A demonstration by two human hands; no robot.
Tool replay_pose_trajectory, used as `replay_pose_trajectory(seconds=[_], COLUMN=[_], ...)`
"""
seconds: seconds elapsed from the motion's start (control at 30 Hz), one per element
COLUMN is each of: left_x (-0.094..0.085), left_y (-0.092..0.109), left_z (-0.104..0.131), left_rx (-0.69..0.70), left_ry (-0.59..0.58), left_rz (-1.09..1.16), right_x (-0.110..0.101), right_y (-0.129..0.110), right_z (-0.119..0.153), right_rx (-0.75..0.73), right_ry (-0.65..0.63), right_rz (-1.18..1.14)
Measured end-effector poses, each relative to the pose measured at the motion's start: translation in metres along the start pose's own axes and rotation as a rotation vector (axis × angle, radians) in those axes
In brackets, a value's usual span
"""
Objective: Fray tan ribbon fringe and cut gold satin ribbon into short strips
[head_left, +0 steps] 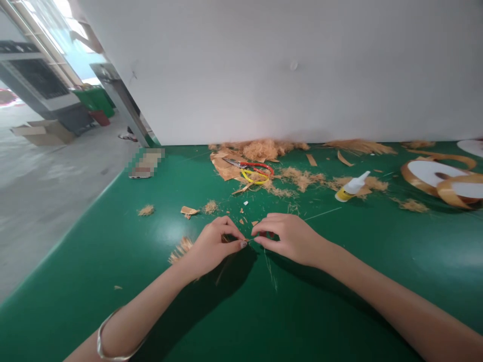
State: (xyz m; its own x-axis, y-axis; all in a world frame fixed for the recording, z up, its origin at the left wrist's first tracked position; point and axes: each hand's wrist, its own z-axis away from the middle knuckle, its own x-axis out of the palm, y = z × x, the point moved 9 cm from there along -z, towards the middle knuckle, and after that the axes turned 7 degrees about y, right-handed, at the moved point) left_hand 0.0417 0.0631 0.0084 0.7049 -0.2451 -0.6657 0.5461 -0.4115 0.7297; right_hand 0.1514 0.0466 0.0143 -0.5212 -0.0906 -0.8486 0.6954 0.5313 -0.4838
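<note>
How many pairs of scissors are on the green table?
2: a red-handled pair and a yellow-handled pair, overlapping on the paper scraps near the wall. The fibre pile may hide more.

Green table (339, 301) bears scissors (253, 170), glue bottle (352, 186), ribbon rolls (439, 177), fibre scraps (264, 149).

thin tan fibre strand (249, 240), pinched, frayed
</note>
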Motion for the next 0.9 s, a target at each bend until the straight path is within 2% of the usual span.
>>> replay_pose_trajectory(seconds=[0.23, 0.47, 0.6, 0.77, 0.9], left_x=[0.005, 0.005, -0.001, -0.014, -0.016], left_y=[0.001, 0.005, 0.007, 0.010, 0.003], left_z=[0.002, 0.004, 0.006, 0.008, 0.007], left_rx=[0.069, 0.101, 0.152, 0.264, 0.257], left_ry=[0.008, 0.003, 0.071, 0.254, 0.270], left_rz=[-0.070, -0.272, -0.458, -0.629, -0.704], right_x=[0.010, 0.018, 0.016, 0.010, 0.009], right_y=[-0.003, -0.003, 0.000, 0.005, 0.008], right_z=[0.000, 0.005, 0.010, 0.015, 0.020], right_rx=[-0.038, -0.055, -0.065, -0.062, -0.110], right_ry=[-0.016, 0.013, 0.058, 0.124, 0.170], right_rz=[-0.002, 0.073, 0.143, 0.220, 0.333])
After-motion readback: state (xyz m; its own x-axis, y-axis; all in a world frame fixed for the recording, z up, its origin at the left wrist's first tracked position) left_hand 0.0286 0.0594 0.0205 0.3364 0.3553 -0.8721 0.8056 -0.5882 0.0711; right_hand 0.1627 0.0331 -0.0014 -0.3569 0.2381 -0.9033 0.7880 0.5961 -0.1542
